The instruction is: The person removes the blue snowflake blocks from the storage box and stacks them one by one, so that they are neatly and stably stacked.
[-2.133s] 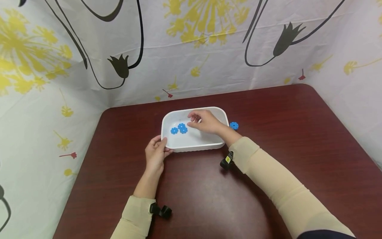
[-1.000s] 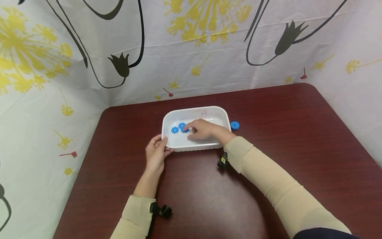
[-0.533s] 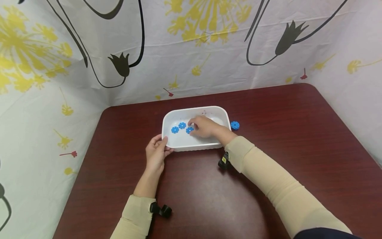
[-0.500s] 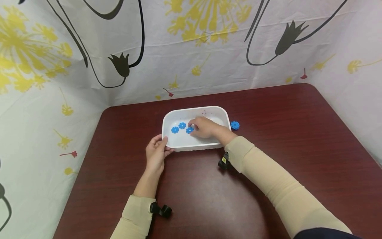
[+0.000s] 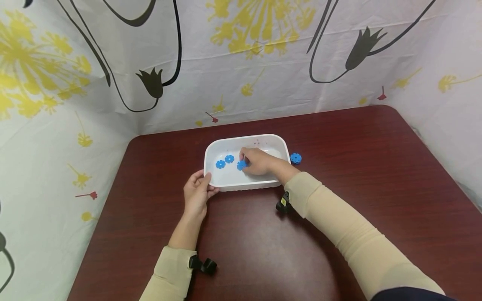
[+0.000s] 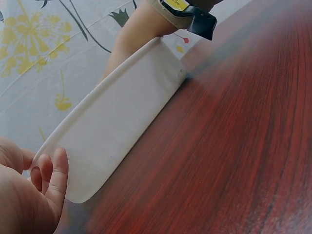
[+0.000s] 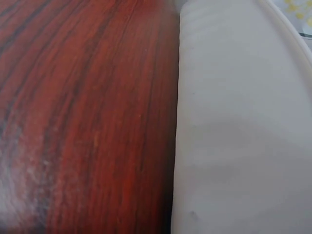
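A white plastic tub (image 5: 248, 184) stands on the dark red table. My left hand (image 5: 196, 194) grips its near left corner, thumb at the rim and fingers against the outer wall, as the left wrist view also shows. Inside the tub, my right hand (image 5: 257, 161) pinches a blue notched disc (image 5: 241, 165) between thumb and fingers. Two like blue discs, a left one (image 5: 220, 164) and a farther one (image 5: 229, 159), lie flat on the tub floor left of that hand. In the right wrist view the tub's outer wall (image 7: 234, 122) fills the right side and the hand is hidden.
More blue discs (image 5: 296, 158), seemingly stacked, sit on the table (image 5: 357, 167) just outside the tub's right wall. A patterned white cloth (image 5: 233, 83) hangs behind the table and along its sides. Each sleeve cuff carries a black wrist camera, the left one (image 5: 203, 265) near the tabletop.
My right hand has reached down to the disc nearest it, drawn it rightward from the other two, and now pinches it. The left hand stays at the tub's corner.
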`<state>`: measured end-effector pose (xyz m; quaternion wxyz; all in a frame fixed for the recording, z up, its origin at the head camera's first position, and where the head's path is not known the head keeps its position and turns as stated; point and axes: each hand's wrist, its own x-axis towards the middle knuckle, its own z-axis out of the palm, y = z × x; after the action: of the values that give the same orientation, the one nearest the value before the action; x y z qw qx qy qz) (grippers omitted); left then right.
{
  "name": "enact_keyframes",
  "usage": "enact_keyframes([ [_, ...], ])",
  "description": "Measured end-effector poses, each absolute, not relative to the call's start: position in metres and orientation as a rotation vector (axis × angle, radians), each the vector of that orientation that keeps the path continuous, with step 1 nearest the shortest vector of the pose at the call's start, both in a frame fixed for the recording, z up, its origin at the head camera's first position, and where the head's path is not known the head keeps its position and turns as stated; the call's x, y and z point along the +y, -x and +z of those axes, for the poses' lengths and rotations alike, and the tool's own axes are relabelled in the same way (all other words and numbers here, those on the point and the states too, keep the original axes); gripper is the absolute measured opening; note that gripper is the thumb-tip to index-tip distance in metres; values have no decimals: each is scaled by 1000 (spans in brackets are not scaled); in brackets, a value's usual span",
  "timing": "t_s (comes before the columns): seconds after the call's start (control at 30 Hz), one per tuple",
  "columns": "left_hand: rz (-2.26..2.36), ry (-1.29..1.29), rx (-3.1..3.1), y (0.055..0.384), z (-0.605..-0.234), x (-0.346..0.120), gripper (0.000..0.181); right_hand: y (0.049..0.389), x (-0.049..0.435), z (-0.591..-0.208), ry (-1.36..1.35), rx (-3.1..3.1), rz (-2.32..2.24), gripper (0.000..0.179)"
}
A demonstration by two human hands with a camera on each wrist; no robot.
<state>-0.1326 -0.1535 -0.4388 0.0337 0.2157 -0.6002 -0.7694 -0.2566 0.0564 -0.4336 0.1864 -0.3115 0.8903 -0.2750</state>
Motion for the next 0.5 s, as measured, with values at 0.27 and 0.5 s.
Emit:
enact_keyframes([
  [0.27,-2355,-655,-1868,132,-439,-154,36,256,58,-433,833,2539,-825,42],
  [0.5,-2349,-650,-1878,131,-440,-154,37,256,59,-432,888,2550,-822,35],
])
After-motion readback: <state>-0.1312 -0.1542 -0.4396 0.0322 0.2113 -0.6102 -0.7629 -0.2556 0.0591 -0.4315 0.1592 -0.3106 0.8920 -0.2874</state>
